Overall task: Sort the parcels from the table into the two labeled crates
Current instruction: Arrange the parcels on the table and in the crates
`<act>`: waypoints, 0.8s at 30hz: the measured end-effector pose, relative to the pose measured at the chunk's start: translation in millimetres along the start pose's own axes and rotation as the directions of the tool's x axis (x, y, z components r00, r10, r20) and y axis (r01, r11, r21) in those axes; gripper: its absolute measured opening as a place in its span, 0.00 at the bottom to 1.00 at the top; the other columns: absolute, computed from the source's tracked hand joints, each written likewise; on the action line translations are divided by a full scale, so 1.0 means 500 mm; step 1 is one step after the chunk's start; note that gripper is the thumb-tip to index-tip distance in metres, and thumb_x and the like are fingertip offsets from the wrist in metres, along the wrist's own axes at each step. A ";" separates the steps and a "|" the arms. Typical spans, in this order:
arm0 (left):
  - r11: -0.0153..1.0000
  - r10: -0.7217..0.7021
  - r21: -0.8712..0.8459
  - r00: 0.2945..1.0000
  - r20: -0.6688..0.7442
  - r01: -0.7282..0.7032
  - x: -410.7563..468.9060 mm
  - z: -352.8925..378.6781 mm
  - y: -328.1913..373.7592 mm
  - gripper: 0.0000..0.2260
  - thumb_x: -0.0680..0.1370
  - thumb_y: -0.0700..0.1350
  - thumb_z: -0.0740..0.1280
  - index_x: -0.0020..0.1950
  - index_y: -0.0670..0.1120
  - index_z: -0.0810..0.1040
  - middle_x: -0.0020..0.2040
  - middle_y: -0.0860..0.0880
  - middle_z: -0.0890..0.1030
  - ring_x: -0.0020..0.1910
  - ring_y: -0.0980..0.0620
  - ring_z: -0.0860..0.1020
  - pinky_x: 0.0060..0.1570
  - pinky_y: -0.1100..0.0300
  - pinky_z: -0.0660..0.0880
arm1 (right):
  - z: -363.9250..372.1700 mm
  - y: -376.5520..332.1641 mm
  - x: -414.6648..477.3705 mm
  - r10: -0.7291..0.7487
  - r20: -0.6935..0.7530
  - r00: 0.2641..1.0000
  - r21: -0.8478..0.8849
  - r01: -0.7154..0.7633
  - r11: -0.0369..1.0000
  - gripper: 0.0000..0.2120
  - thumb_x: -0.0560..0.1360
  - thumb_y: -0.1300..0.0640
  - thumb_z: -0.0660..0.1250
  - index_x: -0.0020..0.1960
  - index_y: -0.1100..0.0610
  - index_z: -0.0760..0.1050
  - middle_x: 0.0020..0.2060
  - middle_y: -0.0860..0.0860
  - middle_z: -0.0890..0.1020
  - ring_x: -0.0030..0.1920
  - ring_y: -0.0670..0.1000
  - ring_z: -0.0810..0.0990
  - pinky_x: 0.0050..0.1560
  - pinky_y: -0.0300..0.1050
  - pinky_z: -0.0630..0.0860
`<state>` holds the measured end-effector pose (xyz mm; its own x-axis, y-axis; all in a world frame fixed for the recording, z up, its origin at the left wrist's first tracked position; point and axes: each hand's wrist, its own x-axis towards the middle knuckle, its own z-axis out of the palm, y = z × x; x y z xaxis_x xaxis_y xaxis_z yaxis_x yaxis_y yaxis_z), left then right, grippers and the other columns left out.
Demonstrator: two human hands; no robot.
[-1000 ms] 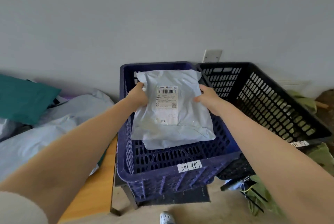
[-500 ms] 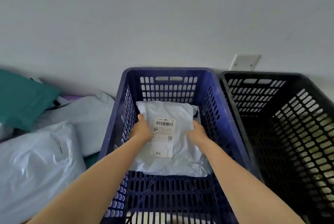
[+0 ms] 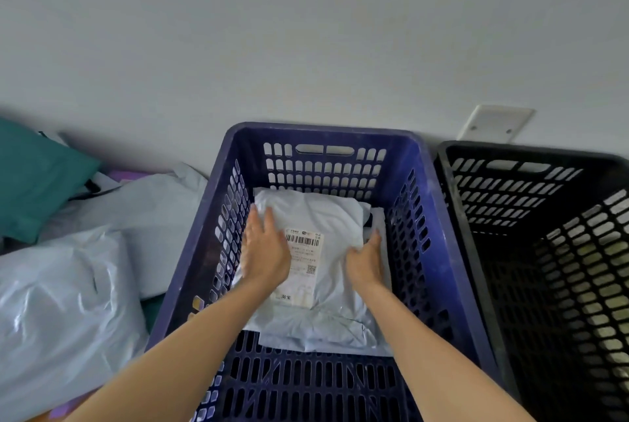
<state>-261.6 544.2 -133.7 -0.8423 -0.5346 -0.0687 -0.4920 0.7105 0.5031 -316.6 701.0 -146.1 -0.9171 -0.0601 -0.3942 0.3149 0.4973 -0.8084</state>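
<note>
Two hands lay a parcel (image 3: 323, 214) in the blue crate (image 3: 323, 132): left hand (image 3: 265, 251) flat on top, right hand (image 3: 366, 261) hold unclear. Release it level, label (image 3: 303, 272) up.

Both bare arms reach forward and down, the left forearm (image 3: 190, 336) coming in from the lower left and the right forearm (image 3: 425, 336) from the lower right, drawing closer toward the wrists. The left hand (image 3: 267, 251) lies palm down, its fingers straight, spread and pointing away from the person. The right hand (image 3: 366, 260) is turned thumb side up, fingers together and stretched forward.
</note>
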 end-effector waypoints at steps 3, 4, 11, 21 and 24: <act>0.947 0.244 0.195 0.966 0.087 -0.256 0.016 0.017 -0.006 0.25 0.84 0.52 0.44 0.79 0.49 0.42 0.79 0.45 0.38 0.77 0.46 0.37 0.76 0.47 0.40 | 0.001 0.011 0.012 -0.338 -0.009 0.941 -0.417 0.304 0.856 0.32 0.82 0.54 0.55 0.79 0.50 0.40 0.79 0.50 0.44 0.78 0.51 0.46 0.76 0.50 0.52; 0.928 0.270 0.231 0.954 0.128 -0.293 0.020 0.023 -0.006 0.25 0.84 0.53 0.43 0.79 0.50 0.40 0.78 0.46 0.36 0.77 0.47 0.35 0.76 0.47 0.38 | 0.003 0.015 0.016 -0.415 0.064 0.908 -0.535 0.382 0.753 0.31 0.83 0.51 0.53 0.79 0.49 0.38 0.78 0.48 0.39 0.78 0.50 0.41 0.76 0.50 0.48; 0.930 0.118 0.290 0.931 0.344 -0.225 0.031 0.062 -0.027 0.25 0.82 0.59 0.39 0.76 0.57 0.33 0.75 0.50 0.29 0.74 0.47 0.30 0.73 0.43 0.31 | 0.017 0.039 0.050 -0.321 0.329 0.888 -0.763 0.451 0.464 0.30 0.81 0.37 0.41 0.75 0.44 0.28 0.74 0.47 0.27 0.75 0.49 0.28 0.77 0.53 0.36; 0.945 -0.026 0.311 0.929 0.370 -0.097 0.038 0.109 -0.070 0.28 0.78 0.68 0.39 0.70 0.66 0.26 0.72 0.46 0.24 0.71 0.37 0.28 0.70 0.41 0.33 | 0.045 0.080 0.088 -0.324 0.357 0.876 -0.752 0.475 0.457 0.30 0.79 0.34 0.38 0.74 0.41 0.26 0.73 0.46 0.25 0.73 0.49 0.26 0.74 0.50 0.31; 0.946 -0.029 0.309 0.928 0.371 -0.094 0.045 0.117 -0.074 0.28 0.78 0.68 0.41 0.71 0.66 0.27 0.72 0.46 0.25 0.71 0.36 0.29 0.71 0.39 0.35 | 0.051 0.087 0.096 -0.338 0.350 0.874 -0.743 0.478 0.468 0.30 0.79 0.34 0.38 0.74 0.40 0.27 0.74 0.47 0.26 0.74 0.49 0.27 0.73 0.50 0.31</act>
<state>-275.2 532.4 -204.2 -0.8490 -0.3472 -0.3983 -0.4547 0.8641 0.2160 -340.7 697.6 -211.3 -0.8222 -0.5232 -0.2242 -0.4731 0.8472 -0.2418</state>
